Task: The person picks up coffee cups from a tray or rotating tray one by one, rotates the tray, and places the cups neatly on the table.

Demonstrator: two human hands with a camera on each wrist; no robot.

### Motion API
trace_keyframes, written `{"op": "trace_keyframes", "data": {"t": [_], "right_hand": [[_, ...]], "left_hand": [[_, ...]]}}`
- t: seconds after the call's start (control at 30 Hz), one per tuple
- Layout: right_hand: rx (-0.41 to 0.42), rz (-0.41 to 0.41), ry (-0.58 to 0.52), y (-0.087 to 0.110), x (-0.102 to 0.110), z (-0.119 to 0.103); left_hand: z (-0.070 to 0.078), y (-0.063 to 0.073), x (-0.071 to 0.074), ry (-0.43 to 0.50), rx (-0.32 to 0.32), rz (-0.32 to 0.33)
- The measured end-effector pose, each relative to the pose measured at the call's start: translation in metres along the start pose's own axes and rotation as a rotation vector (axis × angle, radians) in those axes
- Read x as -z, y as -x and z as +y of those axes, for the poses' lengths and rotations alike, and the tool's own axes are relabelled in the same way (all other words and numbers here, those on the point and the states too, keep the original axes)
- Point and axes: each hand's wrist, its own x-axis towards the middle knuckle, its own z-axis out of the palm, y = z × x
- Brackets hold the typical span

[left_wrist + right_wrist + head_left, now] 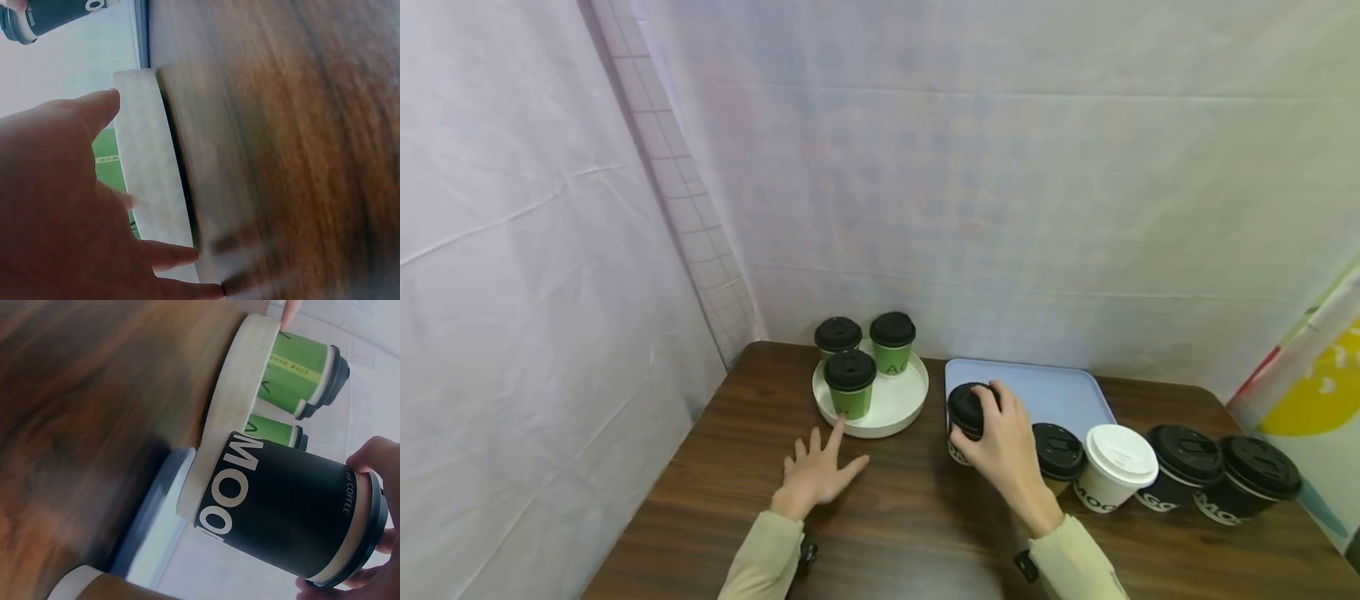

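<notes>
My right hand [1003,442] grips a black paper coffee cup [275,503] around its black lid, fingers and thumb at the rim. In the head view this cup overlaps the front left corner of a light blue rectangular tray [1048,390]; the right wrist view shows pale lettering on its side. My left hand [816,477] has its fingers spread, just in front of a round white tray [901,407]. Its fingertips are right by the tray's side wall [150,150] in the left wrist view. On the round tray stand three green lidded cups [852,398].
Right of my right hand, a row holds a brown cup with a black lid [1060,454], a white cup [1117,467] and two black cups [1183,462]. A pale curtain [1000,183] hangs behind the dark wooden table [887,517], with another sheet at left.
</notes>
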Motion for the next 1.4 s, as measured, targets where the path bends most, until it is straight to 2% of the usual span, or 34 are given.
{"op": "trace_keyframes", "data": {"t": [0.17,0.5,0.73,1.2,1.4], "right_hand": [[0.041,0.035,0.033,0.005,-0.001,0.006],[-0.014,-0.037,0.018,0.009,0.001,0.003],[-0.020,-0.079,-0.005,0.012,-0.001,-0.004],[-0.032,-0.107,-0.009,0.014,-0.002,-0.011],[-0.016,-0.089,-0.010,0.012,-0.003,-0.014]], "left_hand": [[-0.002,0.000,0.000,-0.005,0.003,0.006],[-0.005,0.001,0.000,0.008,0.012,0.007],[-0.005,0.000,-0.002,0.000,0.012,0.005],[-0.002,0.000,-0.004,-0.016,-0.005,0.012],[0.000,0.001,-0.003,-0.013,-0.007,0.013]]}}
